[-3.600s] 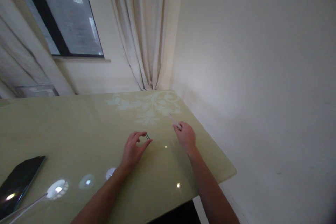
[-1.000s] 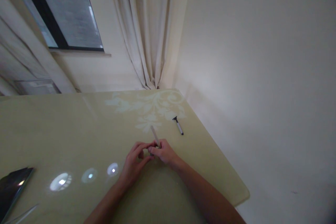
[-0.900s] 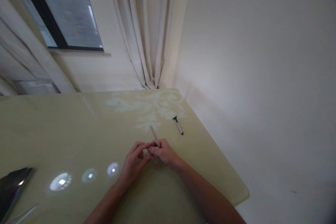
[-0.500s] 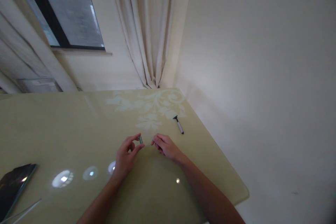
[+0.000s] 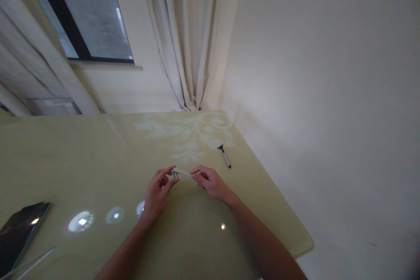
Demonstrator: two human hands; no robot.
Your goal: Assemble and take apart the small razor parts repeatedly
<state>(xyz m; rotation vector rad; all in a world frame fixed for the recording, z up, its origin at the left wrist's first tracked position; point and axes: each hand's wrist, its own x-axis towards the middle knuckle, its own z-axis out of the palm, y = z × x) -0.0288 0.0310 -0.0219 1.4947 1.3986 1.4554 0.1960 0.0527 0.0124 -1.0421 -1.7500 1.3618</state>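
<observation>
Between the thumb and fingertips of my left hand is a small narrow roll of tape, held on edge just above the table. A pale, translucent strip stretches from the roll across to my right hand, whose thumb and forefinger pinch its end. The two hands are a short gap apart, joined by that strip. A razor with a black head and grey handle lies on the table beyond my right hand, untouched.
The glossy pale green table has a white floral pattern near its far corner. A dark flat object lies at the left, with a thin white strip before it. A wall borders the right edge; curtains hang behind.
My right hand has closed its pinch, and a pale strip now shows drawn out between it and the roll. The roll has turned slightly in my left hand.
</observation>
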